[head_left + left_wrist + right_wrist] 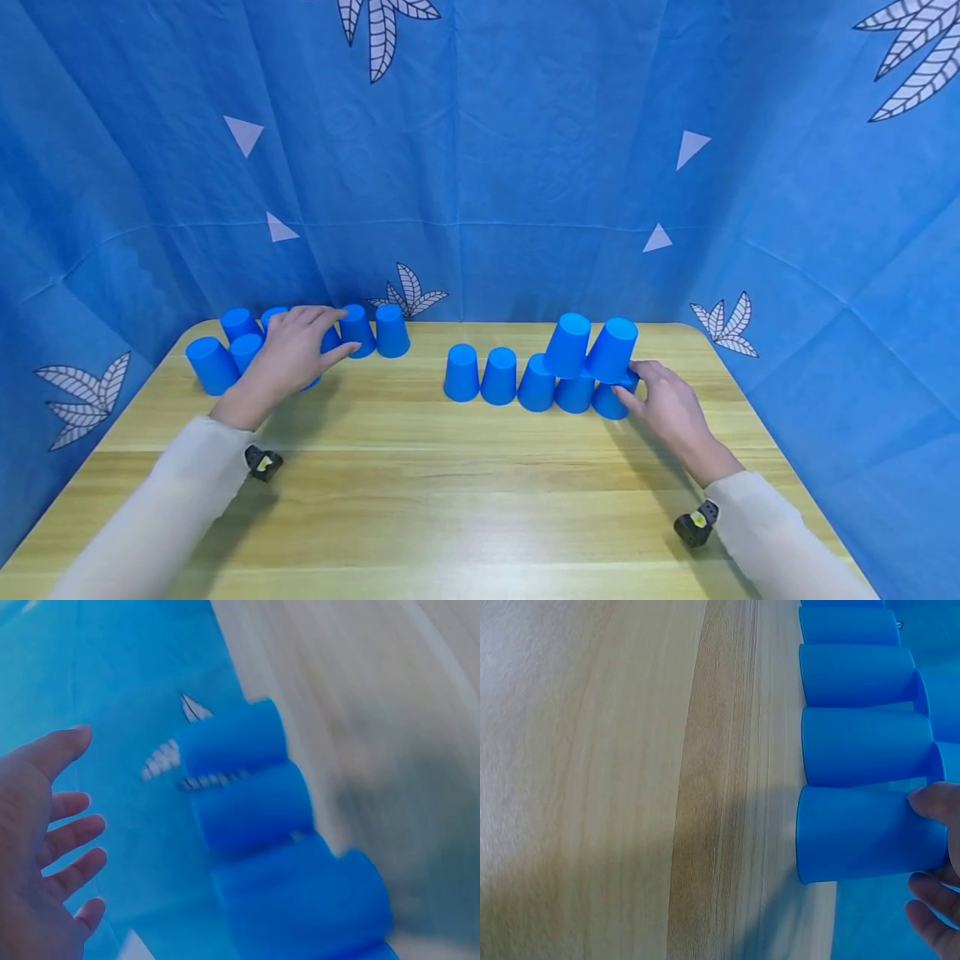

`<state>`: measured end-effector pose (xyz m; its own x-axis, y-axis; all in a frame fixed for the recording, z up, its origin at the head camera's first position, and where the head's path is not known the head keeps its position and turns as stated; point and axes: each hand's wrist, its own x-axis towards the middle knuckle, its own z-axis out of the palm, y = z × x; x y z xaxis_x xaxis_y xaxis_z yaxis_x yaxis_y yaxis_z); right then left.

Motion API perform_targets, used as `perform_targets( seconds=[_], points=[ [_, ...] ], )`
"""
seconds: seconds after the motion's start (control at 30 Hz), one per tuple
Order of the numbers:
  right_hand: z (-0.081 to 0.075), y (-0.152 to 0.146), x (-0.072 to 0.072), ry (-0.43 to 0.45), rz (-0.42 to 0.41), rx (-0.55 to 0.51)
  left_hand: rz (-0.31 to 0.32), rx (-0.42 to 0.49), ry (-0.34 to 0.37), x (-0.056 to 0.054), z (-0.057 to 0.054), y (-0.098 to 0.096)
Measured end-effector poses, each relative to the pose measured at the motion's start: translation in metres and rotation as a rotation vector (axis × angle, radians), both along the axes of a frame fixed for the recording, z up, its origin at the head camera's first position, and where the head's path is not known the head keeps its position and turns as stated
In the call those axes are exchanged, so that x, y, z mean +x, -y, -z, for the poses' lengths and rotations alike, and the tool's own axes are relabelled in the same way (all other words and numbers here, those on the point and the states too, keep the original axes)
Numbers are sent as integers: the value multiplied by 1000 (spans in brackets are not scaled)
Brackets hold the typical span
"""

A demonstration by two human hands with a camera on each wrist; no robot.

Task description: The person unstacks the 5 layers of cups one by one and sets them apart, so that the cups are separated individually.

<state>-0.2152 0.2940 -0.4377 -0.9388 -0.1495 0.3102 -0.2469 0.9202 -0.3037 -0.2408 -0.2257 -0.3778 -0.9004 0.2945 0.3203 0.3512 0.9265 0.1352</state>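
On the right of the table, several upside-down blue cups stand in a row, the leftmost cup (461,373) included. Two more sit on top, an upper left cup (567,346) and an upper right cup (612,350). My right hand (670,410) holds the row's rightmost cup (866,834) near its top, the thumb on the near side and the fingers partly hidden behind it. My left hand (296,350) is over another group of blue cups (251,810) at the back left, fingers spread and nothing in them. It hides some of those cups.
The left group also has a front cup (212,367) near the left edge and an end cup (392,332) toward the middle. Wooden tabletop (450,492) stretches in front of both groups. A blue patterned curtain (525,167) hangs behind and at both sides.
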Motion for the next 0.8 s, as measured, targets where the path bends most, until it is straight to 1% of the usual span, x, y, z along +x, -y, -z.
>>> perform_targets(
  seconds=[0.1,0.2,0.27,0.47,0.63,0.8],
  points=[
    [0,0,0,8,-3,-5,45,7,-25,3,-5,-17],
    [0,0,0,13,-3,-7,92,18,-41,3,-6,-33],
    [1,0,0,13,0,-7,115,23,-38,3,-6,-44],
    [0,-1,1,16,1,-6,150,27,-13,4,-7,-77],
    [0,0,1,15,2,-7,212,18,-26,4,-10,-104],
    [0,0,1,7,-1,-11,276,4,-45,3,-14,-126]
  ],
)
